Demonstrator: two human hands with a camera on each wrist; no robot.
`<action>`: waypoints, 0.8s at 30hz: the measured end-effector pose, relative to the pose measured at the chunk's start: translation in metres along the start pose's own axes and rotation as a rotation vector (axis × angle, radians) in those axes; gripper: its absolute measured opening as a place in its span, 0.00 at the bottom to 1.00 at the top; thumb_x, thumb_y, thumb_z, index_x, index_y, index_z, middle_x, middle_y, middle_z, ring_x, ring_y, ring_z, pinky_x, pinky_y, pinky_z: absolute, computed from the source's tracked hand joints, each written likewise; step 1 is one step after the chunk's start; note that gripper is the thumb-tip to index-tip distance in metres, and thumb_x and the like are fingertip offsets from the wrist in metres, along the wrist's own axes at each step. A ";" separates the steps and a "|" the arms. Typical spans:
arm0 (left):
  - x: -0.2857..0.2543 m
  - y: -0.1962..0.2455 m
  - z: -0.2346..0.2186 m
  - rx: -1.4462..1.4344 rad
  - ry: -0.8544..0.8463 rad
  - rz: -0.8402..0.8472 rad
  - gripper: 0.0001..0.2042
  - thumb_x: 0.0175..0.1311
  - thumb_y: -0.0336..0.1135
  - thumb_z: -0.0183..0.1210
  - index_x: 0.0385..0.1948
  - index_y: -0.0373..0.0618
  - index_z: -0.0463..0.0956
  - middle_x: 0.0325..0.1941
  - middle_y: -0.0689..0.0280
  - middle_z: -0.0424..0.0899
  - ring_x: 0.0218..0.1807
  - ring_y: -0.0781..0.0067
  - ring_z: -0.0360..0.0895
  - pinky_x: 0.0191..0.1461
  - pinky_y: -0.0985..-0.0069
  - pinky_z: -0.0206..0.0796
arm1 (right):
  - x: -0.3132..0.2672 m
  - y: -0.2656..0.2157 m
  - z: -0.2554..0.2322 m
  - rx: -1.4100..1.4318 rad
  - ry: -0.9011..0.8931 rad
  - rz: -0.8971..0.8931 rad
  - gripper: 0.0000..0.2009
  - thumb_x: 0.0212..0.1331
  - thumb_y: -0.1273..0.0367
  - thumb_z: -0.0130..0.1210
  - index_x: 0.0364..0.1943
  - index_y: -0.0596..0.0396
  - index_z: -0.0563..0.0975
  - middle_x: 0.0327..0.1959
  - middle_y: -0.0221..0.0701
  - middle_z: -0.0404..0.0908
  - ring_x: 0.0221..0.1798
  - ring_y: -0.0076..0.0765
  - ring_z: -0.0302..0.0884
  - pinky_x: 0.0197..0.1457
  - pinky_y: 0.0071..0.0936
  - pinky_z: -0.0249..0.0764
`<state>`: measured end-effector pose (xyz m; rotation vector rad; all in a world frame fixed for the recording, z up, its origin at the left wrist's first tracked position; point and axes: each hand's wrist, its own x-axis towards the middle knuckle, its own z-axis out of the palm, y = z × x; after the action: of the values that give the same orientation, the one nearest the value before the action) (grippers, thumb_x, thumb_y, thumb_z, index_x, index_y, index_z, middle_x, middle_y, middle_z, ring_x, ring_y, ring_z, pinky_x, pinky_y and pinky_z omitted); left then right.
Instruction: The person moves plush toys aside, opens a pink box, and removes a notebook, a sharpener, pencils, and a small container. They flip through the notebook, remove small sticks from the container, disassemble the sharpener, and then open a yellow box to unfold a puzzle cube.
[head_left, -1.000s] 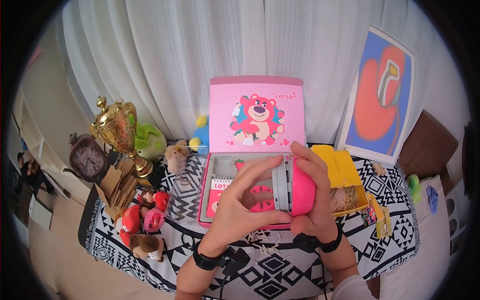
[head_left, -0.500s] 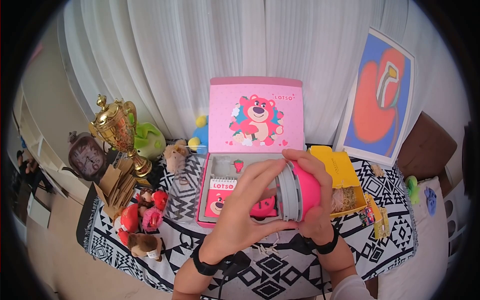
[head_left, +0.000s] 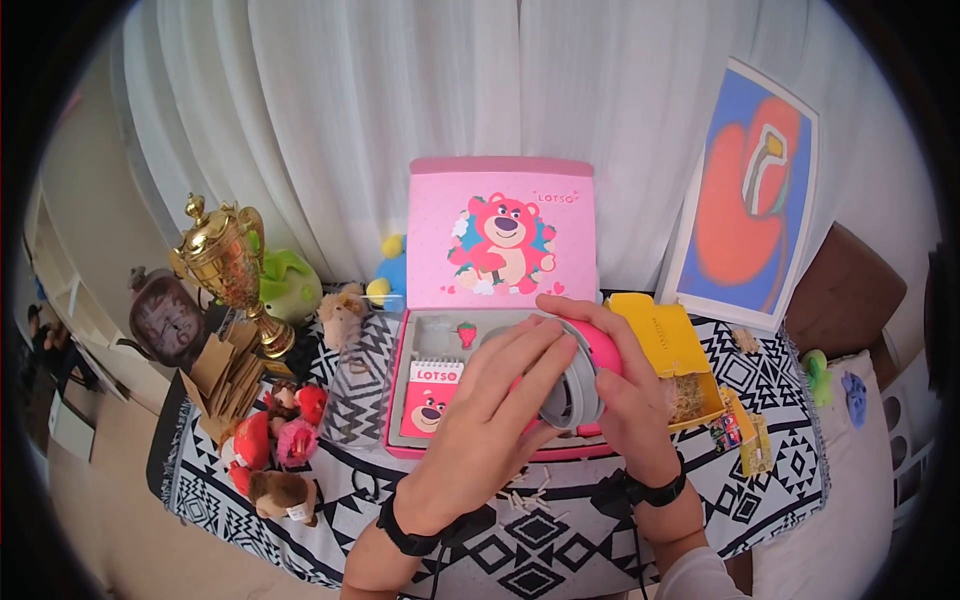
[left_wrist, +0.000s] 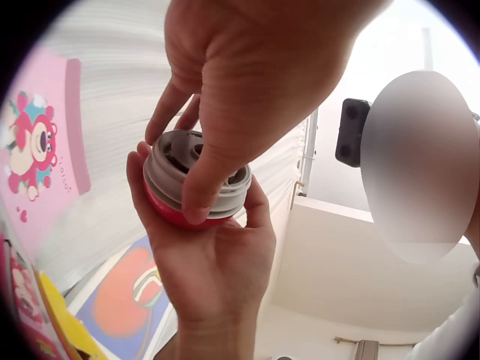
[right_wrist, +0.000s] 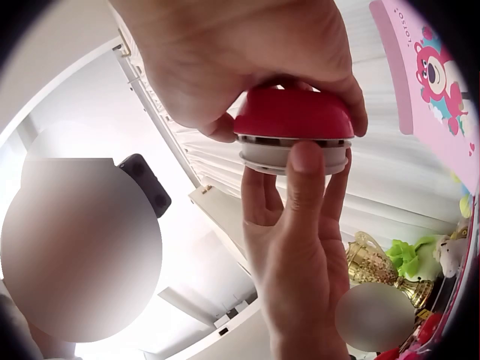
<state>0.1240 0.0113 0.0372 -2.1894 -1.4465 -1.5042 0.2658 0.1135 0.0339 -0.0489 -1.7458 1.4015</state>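
In the head view a round lid (head_left: pixel 583 400) with a pink dome and a grey ringed underside is held up over the front of a pink LOTSO gift box (head_left: pixel 425 240). My right hand (head_left: pixel 638 425) cups the pink dome (right_wrist: pixel 292 112) from the right. From the left, my left hand (head_left: pixel 475 430) grips the grey rim (left_wrist: pixel 171 176), thumb on the near side and fingers on the far side. The left wrist view looks into the lid's hollow underside. Inside the box lie a LOTSO notepad (head_left: pixel 432 405) and a small strawberry piece (head_left: pixel 466 335).
Small white sticks (head_left: pixel 530 495) lie scattered on the patterned cloth before the box. To the right are a yellow box (head_left: pixel 640 335) and a leaning picture (head_left: pixel 745 200). On the left stand a gold trophy (head_left: pixel 230 270), plush toys (head_left: pixel 285 490) and folded cardboard (head_left: pixel 225 380).
The lid has tilted and turned, bringing its grey underside more into the head view. My left hand has shifted over that underside, while my right hand keeps its hold on the dome.
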 end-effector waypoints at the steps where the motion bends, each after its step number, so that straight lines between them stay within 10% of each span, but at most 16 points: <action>1: 0.000 -0.002 0.002 -0.003 -0.001 0.005 0.41 0.37 0.19 0.69 0.63 0.42 0.67 0.66 0.57 0.67 0.66 0.49 0.65 0.65 0.61 0.65 | 0.000 -0.001 0.000 -0.007 -0.001 0.021 0.23 0.67 0.67 0.43 0.64 0.64 0.64 0.65 0.42 0.68 0.69 0.38 0.62 0.73 0.33 0.54; 13: -0.005 -0.004 0.022 0.151 0.025 0.149 0.41 0.35 0.17 0.67 0.63 0.41 0.67 0.66 0.57 0.68 0.67 0.47 0.65 0.64 0.57 0.65 | -0.004 0.002 -0.001 0.028 0.145 0.034 0.19 0.69 0.66 0.48 0.59 0.63 0.69 0.59 0.37 0.74 0.61 0.31 0.71 0.66 0.29 0.64; 17: -0.004 -0.002 0.017 -0.059 0.051 -0.053 0.41 0.37 0.21 0.72 0.63 0.43 0.67 0.63 0.57 0.68 0.64 0.51 0.68 0.61 0.60 0.69 | -0.004 0.004 0.004 0.072 0.132 0.093 0.24 0.72 0.56 0.45 0.58 0.64 0.69 0.59 0.39 0.73 0.60 0.32 0.70 0.65 0.29 0.64; 21: -0.001 0.007 0.002 -0.404 -0.001 -0.368 0.42 0.39 0.27 0.76 0.64 0.45 0.66 0.62 0.59 0.67 0.62 0.58 0.69 0.56 0.67 0.74 | -0.007 0.014 0.004 -0.324 0.142 -0.244 0.32 0.72 0.47 0.34 0.58 0.66 0.68 0.58 0.44 0.73 0.60 0.40 0.70 0.64 0.34 0.64; 24: -0.003 0.006 0.002 -0.386 -0.027 -0.272 0.42 0.40 0.27 0.76 0.65 0.45 0.66 0.63 0.60 0.66 0.62 0.62 0.69 0.53 0.70 0.76 | -0.010 0.013 0.005 -0.448 0.127 -0.348 0.33 0.72 0.46 0.31 0.58 0.67 0.68 0.57 0.46 0.72 0.60 0.45 0.70 0.64 0.36 0.63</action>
<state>0.1300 0.0071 0.0359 -2.2922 -1.6336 -1.9985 0.2630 0.1094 0.0178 -0.0715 -1.8257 0.7295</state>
